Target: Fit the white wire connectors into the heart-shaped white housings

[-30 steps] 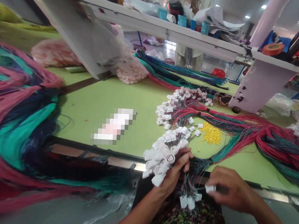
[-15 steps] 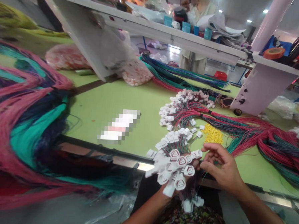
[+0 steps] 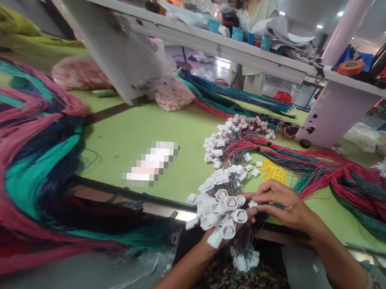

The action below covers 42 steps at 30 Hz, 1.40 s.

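R hand (image 3: 282, 205) pinches wht conn. (image 3: 253, 204); L hand (image 3: 250, 214) clasps conn. bunch (image 3: 216, 209).

Black tape roll (image 3: 304, 143): beyond the fingers (image 3: 269, 187), to their right. Orange tape roll (image 3: 351, 67): farther out, same side, on the white shelf (image 3: 354, 81). Curled paper sheets (image 3: 270, 27): far beyond the fingers, shelf-top.
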Available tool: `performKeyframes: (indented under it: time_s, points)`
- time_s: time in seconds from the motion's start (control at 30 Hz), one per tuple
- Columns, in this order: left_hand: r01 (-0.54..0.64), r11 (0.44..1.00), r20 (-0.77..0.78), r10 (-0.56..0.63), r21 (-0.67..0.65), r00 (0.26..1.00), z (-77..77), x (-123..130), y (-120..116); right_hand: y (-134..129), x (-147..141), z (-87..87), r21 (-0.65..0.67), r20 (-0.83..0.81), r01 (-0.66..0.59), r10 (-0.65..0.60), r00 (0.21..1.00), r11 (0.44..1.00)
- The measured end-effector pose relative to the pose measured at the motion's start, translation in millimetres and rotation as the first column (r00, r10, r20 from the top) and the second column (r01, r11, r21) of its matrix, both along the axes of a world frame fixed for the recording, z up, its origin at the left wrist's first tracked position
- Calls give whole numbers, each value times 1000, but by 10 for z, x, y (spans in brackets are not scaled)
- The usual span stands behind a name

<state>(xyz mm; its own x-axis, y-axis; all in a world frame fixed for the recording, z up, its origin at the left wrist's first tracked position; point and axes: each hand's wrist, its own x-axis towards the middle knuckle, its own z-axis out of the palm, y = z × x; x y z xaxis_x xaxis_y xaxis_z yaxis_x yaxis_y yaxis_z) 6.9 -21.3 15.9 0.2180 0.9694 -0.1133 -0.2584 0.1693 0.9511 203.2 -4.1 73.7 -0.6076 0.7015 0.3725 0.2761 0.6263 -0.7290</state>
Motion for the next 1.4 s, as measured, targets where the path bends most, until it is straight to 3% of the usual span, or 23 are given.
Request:
performKeyframes:
  time_s: [0.13, 0.2, 0.27, 0.37, 0.47, 0.6, 0.87, 1.1, 1.23, 1.4]
  points:
    - [-46, 995, -74, 52, 89, 996, -82, -10, -22, 127, 17, -84, -31, -16, -36, 35, 999, 999]
    - [-93, 992, -21, 95, 91, 995, -155, -6, -25, 249, 84, -221, -15, 15, 41, -41, 999, 999]
    - [-114, 991, 32, 112, 71, 993, -229, 6, -16, 376, 162, -400, 112, 141, 156, -171, 975, 981]
    - [-114, 992, 79, 108, 62, 991, -295, 24, 8, 511, 229, -645, 153, 258, 106, -143, 955, 983]
    - [-99, 993, 101, 91, 71, 991, -290, 27, 21, 578, 213, -763, 157, 349, 11, -66, 935, 987]
    - [-95, 994, 106, 89, 57, 990, -260, 29, 16, 635, 168, -767, 161, 441, -43, -33, 897, 986]
    - [-142, 989, 152, 135, 39, 979, -355, 48, 22, 541, 229, -732, 166, 478, 94, -164, 863, 982]
    - [-146, 988, 139, 139, 43, 981, -298, 38, 21, 524, 164, -765, 147, 399, 81, -134, 907, 986]
    - [-155, 988, 131, 153, 10, 980, -364, 29, 15, 542, 116, -783, 126, 332, 114, -150, 931, 985]
    - [-170, 985, 122, 170, -9, 978, -400, 40, 4, 361, 24, -546, 53, 137, 233, -238, 962, 971]
